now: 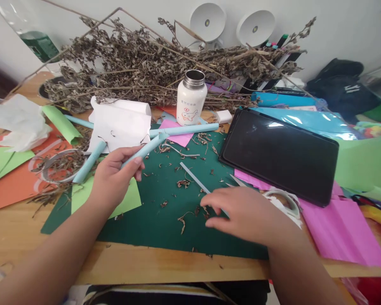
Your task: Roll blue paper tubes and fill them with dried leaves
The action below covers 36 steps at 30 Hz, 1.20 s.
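Note:
My left hand is closed around a light blue paper tube, whose far end points up and right. That end overlaps a longer blue paper tube lying at the back of the green mat. A pale narrow strip lies slantwise on the mat. Over its near end is my right hand, thumb and fingers apart; part of the strip shows in the gap between them. Scissors lie just beyond this hand, partly covered. A short blue tube rests left of my left hand.
Dried plant stems fill the back behind an open white bottle. A black tablet lies at right, near a tape roll and pink paper. White paper and orange paper are at left.

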Tool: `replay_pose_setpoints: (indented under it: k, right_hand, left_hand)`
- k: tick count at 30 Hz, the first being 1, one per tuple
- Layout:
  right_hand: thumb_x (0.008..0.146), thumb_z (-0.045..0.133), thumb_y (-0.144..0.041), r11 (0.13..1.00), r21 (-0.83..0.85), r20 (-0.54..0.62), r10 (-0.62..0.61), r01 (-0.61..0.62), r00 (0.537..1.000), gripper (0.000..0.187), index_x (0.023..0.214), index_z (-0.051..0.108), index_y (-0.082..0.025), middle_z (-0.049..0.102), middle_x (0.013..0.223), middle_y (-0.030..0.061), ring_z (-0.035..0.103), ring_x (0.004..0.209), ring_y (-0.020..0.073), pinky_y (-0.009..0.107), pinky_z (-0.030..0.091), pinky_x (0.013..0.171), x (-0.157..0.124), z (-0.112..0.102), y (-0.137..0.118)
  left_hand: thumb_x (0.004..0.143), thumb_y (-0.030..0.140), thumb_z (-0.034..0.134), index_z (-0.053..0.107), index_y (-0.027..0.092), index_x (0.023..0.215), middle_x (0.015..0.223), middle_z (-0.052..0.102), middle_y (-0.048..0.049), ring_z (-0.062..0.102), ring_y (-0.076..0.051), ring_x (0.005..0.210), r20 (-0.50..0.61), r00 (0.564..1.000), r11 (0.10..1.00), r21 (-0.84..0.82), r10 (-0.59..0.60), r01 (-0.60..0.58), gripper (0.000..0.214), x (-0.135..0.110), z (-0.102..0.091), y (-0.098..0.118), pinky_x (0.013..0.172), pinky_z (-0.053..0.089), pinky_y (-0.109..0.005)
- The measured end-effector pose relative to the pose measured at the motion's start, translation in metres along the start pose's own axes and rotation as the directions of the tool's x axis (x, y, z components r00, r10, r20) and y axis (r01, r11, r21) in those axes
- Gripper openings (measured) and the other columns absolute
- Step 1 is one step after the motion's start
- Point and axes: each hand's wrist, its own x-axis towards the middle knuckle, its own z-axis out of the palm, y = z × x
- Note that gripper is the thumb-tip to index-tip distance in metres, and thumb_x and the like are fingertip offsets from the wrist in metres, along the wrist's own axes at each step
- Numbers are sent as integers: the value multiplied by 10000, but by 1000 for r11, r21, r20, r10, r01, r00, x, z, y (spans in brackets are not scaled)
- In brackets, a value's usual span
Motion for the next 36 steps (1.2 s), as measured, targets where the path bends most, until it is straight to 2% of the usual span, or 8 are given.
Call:
replay_pose_setpoints:
  k: [3, 8, 15, 18, 21, 26, 32, 36]
  right_hand:
    - [724, 551, -388, 998, -69, -33, -4, 1, 999, 273, 957, 548, -247, 603, 704, -11, 527, 578, 153, 256, 271, 459, 4, 11, -17]
    - [778, 501, -360, 985, -170, -313, -42, -12, 949, 372, 1132, 476, -249, 574, 939, 60, 475, 818, 212, 337, 292, 651, 29, 31, -20]
    - [800, 437, -136, 974, -211, -313, 13, -83, 950, 190, 831, 601, -226, 598, 779, 29, 465, 771, 193, 346, 248, 622, 40, 37, -14]
    - [797, 462, -178, 995, -76, -359, 39, -71, 932, 164, 739, 608, -225, 618, 742, 8, 491, 745, 179, 344, 284, 640, 37, 31, -8]
    - [775, 501, -193, 976, 218, -532, 131, -14, 837, 118, 754, 612, -227, 638, 763, -6, 530, 734, 147, 310, 360, 658, 32, 22, 5]
    - [725, 541, -144, 878, 439, -783, 269, 191, 561, 105, 758, 610, -216, 621, 741, 7, 551, 677, 126, 250, 426, 548, 20, 7, 23]
    - [727, 536, -115, 817, 405, -764, 57, 409, 643, 121, 760, 599, -213, 638, 678, 7, 560, 635, 127, 280, 451, 563, 24, 11, 12]
    - [726, 526, -78, 812, 348, -774, -33, 468, 632, 168, 798, 575, -222, 648, 659, -1, 573, 624, 125, 295, 443, 581, 28, 17, 5]
  left_hand:
    - [699, 221, 567, 575, 179, 908, 612, 533, 20, 478, -68, 449, -23, 1000, 996, -94, 7, -9, 213, 3, 2, 6, 429, 399, -190]
    - [708, 219, 561, 558, 173, 911, 635, 535, 18, 487, -65, 458, -75, 992, 989, -96, 102, -109, 208, 4, 15, 15, 450, 428, -191]
    - [742, 228, 511, 519, 170, 947, 625, 512, 27, 471, -65, 451, -49, 975, 959, -179, 216, -221, 213, 24, 54, 9, 441, 410, -192]
    - [748, 238, 501, 517, 158, 975, 637, 520, 20, 479, -73, 472, 23, 956, 953, -93, 293, -290, 241, 28, 57, 2, 469, 413, -203]
    - [747, 252, 502, 540, 148, 968, 620, 515, 17, 474, -78, 472, 213, 935, 954, 36, 285, -299, 247, 20, 43, -1, 475, 409, -206]
    - [713, 243, 534, 594, 155, 898, 613, 570, -3, 469, -80, 442, 526, 843, 936, 230, 109, -265, 214, -1, 12, 3, 428, 388, -187]
    - [684, 205, 545, 620, 161, 860, 708, 623, -37, 504, -82, 465, 546, 831, 953, 179, 111, -245, 195, -13, 12, 7, 440, 410, -181]
    - [673, 190, 548, 621, 144, 845, 657, 615, -42, 508, -84, 458, 553, 827, 972, 118, 107, -205, 193, -15, 14, 10, 412, 405, -170]
